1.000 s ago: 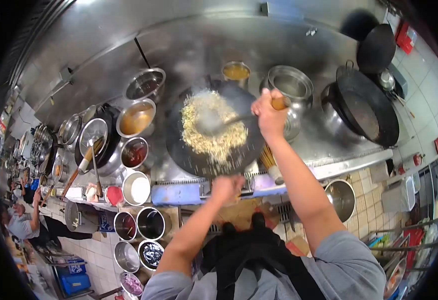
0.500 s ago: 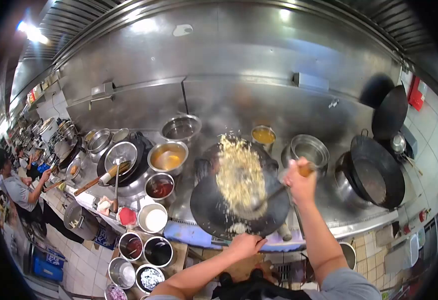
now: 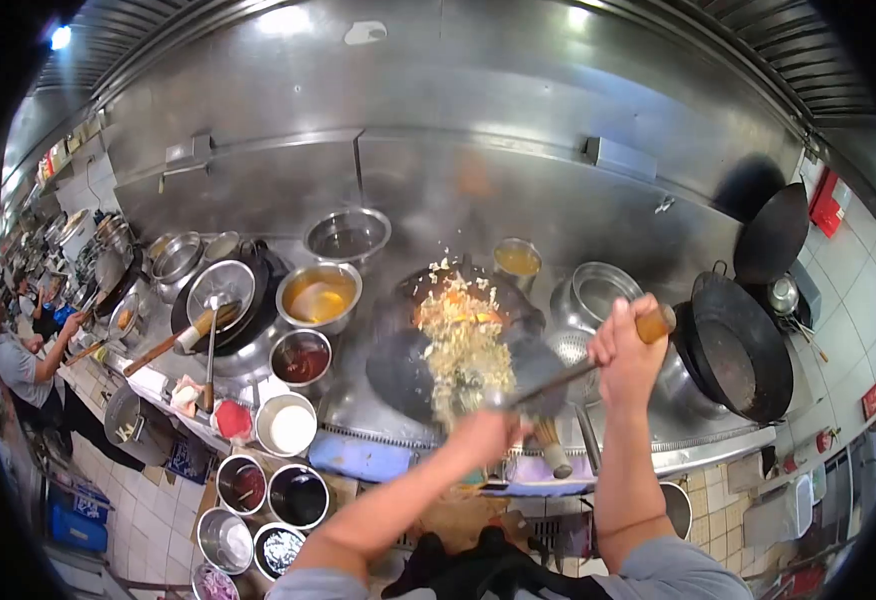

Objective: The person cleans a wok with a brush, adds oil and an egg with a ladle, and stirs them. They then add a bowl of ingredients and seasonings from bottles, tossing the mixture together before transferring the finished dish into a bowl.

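My right hand (image 3: 625,350) is wrapped around the long handle of a ladle (image 3: 558,382), whose wooden end (image 3: 656,323) sticks out past my fist. The ladle's bowl end is blurred near the wok's front. My left hand (image 3: 480,440), smeared by motion, grips the near rim of the dark wok (image 3: 395,368). Rice-like food (image 3: 470,350) with yellow and orange bits flies up in a loose column over the wok. Several grains hang in the air above the far rim.
Left of the wok stand a bowl of orange liquid (image 3: 319,298), a pot of red sauce (image 3: 301,360) and a strainer (image 3: 222,292). Several seasoning pots, one holding dark liquid (image 3: 298,497), sit lower left. Black woks (image 3: 743,350) stand right. A co-worker (image 3: 20,350) works far left.
My left hand and the wok's near rim have moved up and forward. The food has shifted, with orange bits now showing. My right hand has gone slightly right, and the view has shifted a little.
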Motion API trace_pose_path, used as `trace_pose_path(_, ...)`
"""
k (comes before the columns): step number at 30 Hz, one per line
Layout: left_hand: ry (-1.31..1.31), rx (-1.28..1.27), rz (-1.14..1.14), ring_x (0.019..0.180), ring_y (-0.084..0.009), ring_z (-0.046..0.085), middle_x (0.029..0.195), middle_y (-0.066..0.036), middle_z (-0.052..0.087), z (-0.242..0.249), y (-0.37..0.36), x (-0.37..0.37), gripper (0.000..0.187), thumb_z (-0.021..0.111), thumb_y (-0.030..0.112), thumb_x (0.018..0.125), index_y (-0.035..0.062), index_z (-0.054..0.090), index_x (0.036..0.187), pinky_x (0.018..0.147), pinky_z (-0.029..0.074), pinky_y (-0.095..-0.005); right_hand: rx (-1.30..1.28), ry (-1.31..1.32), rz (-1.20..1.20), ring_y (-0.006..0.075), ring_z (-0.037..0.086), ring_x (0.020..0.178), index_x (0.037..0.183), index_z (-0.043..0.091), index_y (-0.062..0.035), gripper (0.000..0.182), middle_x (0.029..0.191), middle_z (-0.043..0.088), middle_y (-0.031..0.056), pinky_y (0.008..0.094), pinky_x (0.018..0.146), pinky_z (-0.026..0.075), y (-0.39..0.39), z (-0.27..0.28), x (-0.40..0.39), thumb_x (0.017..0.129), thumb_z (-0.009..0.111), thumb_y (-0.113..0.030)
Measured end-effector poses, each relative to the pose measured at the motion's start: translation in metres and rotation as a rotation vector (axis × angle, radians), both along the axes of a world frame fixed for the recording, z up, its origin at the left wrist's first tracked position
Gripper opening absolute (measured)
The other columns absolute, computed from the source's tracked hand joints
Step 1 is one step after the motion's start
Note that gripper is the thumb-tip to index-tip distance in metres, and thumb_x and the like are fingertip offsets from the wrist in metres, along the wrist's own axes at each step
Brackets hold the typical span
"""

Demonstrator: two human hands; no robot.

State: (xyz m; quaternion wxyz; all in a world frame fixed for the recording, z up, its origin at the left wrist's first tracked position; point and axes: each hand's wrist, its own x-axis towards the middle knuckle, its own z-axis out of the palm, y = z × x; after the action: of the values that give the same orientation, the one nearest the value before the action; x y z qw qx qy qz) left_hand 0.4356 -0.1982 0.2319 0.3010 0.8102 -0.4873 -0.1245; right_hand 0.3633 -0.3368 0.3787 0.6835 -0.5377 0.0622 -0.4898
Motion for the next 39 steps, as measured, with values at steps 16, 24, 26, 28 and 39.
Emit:
trace_pose_path(16, -0.153, -0.129, 0.015, 0.066, -0.0391, 0.064, 0.071, -0.017, 0.066, -0.129, -0.034, 0.042, 0.039, 0.052, 0.040, 0.093, 0.0082, 0.068, 0.077, 0.062, 0.052, -0.0482, -0.105, 0.069, -0.182, 0.0093, 0.039, 0.045, 0.081, 0.036, -0.0100, 0.022, 0.056, 0.043, 0.0000, 0.0263, 0.048, 0.040, 0.002, -0.090, 0.075, 0.095, 0.053, -0.007)
trace_pose_path(24, 0.086, 0.009, -0.078, 0.066, -0.0382, 0.064, 0.069, -0.018, 0.065, -0.011, 0.013, 0.002, 0.043, 0.053, 0.042, 0.092, 0.0077, 0.068, 0.071, 0.063, 0.052, -0.0492, -0.050, -0.003, -0.040, 0.0053, 0.034, 0.043, 0.084, 0.041, -0.0131, 0.018, 0.055, 0.037, -0.0048, 0.0249, 0.041, 0.034, 0.000, -0.004, 0.000, 0.094, 0.056, -0.008)
trace_pose_path(26, -0.083, -0.200, -0.021, 0.066, -0.0385, 0.064, 0.068, -0.019, 0.064, -0.019, -0.016, 0.037, 0.041, 0.054, 0.041, 0.092, 0.0079, 0.068, 0.072, 0.060, 0.051, -0.0482, 0.016, 0.033, -0.083, 0.0056, 0.038, 0.044, 0.084, 0.040, -0.0125, 0.019, 0.055, 0.040, -0.0039, 0.0242, 0.043, 0.037, 0.005, -0.015, 0.026, 0.094, 0.055, -0.008)
trace_pose_path(28, -0.103, -0.185, 0.048, 0.065, -0.0388, 0.064, 0.068, -0.019, 0.064, -0.101, -0.029, 0.043, 0.041, 0.054, 0.041, 0.091, 0.0078, 0.068, 0.073, 0.060, 0.051, -0.0481, -0.130, 0.093, -0.195, 0.0075, 0.045, 0.048, 0.081, 0.039, -0.0098, 0.021, 0.057, 0.046, -0.0011, 0.0250, 0.045, 0.040, -0.002, -0.084, 0.079, 0.095, 0.056, -0.010)
trace_pose_path(39, -0.149, -0.136, -0.022, 0.067, -0.0374, 0.064, 0.071, -0.017, 0.065, -0.057, -0.032, 0.056, 0.041, 0.053, 0.043, 0.092, 0.0089, 0.070, 0.079, 0.062, 0.051, -0.0475, -0.090, 0.064, -0.167, 0.0072, 0.040, 0.044, 0.081, 0.042, -0.0102, 0.019, 0.054, 0.041, -0.0020, 0.0245, 0.044, 0.039, 0.010, -0.019, 0.053, 0.096, 0.053, -0.012)
